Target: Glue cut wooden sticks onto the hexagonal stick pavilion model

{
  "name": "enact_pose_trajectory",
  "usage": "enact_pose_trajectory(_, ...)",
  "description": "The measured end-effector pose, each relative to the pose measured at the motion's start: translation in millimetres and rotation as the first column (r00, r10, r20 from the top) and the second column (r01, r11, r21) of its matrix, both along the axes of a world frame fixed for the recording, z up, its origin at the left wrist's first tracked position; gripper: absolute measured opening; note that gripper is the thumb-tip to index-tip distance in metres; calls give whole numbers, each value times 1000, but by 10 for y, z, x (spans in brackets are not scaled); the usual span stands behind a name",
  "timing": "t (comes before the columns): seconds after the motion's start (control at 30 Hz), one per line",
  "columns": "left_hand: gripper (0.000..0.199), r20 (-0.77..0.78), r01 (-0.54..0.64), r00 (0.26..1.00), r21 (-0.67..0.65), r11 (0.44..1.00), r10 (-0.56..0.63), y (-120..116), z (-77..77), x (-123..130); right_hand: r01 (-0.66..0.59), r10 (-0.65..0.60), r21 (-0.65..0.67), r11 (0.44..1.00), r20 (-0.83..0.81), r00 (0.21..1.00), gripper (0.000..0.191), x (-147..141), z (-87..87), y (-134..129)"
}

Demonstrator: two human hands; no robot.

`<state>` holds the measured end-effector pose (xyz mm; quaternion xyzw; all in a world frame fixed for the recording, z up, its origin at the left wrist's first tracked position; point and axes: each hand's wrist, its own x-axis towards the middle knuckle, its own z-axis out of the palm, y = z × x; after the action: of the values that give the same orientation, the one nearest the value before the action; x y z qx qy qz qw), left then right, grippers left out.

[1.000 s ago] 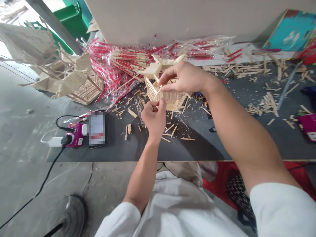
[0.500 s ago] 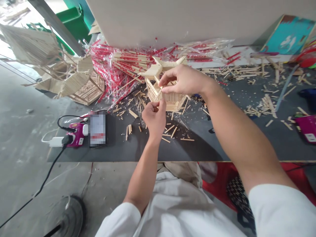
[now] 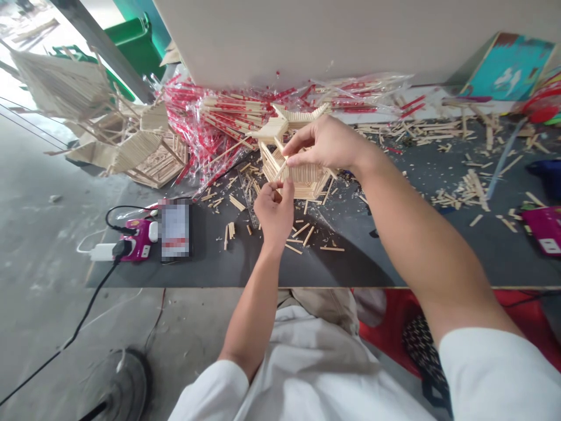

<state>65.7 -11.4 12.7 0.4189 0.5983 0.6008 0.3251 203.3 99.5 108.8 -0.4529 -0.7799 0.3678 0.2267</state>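
Right hand (image 3: 324, 143): thumb and forefinger pinch a slim stick (image 3: 281, 169), wrist arched over the work.
Left hand (image 3: 275, 211): fingers curled, thumb raised just below the stick; cannot tell whether it grips the lower end.
Stick model (image 3: 309, 190): clock centre, on the dark table (image 3: 236, 270); slim stick slants across its 8 o'clock side.
Technique (judgement): light pinch, left hand steadied low, stick lined up with its neighbours; sideways pressure could skew the thin wall.
Roof-like pieces (image 3: 302, 117): 12 o'clock, just beyond the right fingers; easily knocked if that wrist swings.
Red-and-clear wrappers (image 3: 210, 114): 10 o'clock, near the model, crowding that side.
Larger model (image 3: 140, 149): 9 o'clock, well apart.
Phone (image 3: 176, 231): 8 o'clock, purple power strip (image 3: 139, 238) just beside it.
Loose sticks (image 3: 308, 235): 6 o'clock, scattered beside the left wrist.
Offcuts (image 3: 473, 184): 3 o'clock, beyond the right forearm.
Sightline: right hand hides part of the model.
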Motion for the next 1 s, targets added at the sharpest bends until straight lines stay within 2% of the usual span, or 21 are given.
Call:
enact_pose_trajectory(0.2, 38, -38, 6, 999, 42, 999, -5, 4, 2, -28, -1, 1, 23, 1000, 3, 1000, 40, 4, 8, -25)
enact_pose_trajectory(0.43, 36, -106, 53, 993, 69, 996, -46, -8, -70, -103, -23, 23, 93, 995, -1, 1000, 31, 47, -15, -69)
enact_pose_trajectory(0.63, 32, -128, 93, 988, 70, 993, -84, -21, -57, -130, 78, -77, 191, 978, -10, 997, 25, 133, 13, -219)
enact_pose_trajectory(0.83, 30, -144, 108, 985, 54, 993, -100, -40, -33, -157, 267, -237, 403, 875, -124, 964, 17, 535, -22, -537)
enact_pose_trajectory(0.9, 31, -141, 115, 984, 56, 992, -106, -43, -35, -160, 383, -333, 428, 819, -190, 924, 18, 760, -133, -647)
enact_pose_trajectory(1.0, 32, -139, 123, 984, 56, 991, -114, -50, -39, -161, 572, -533, 430, 699, -221, 817, 21, 1113, -445, -758)
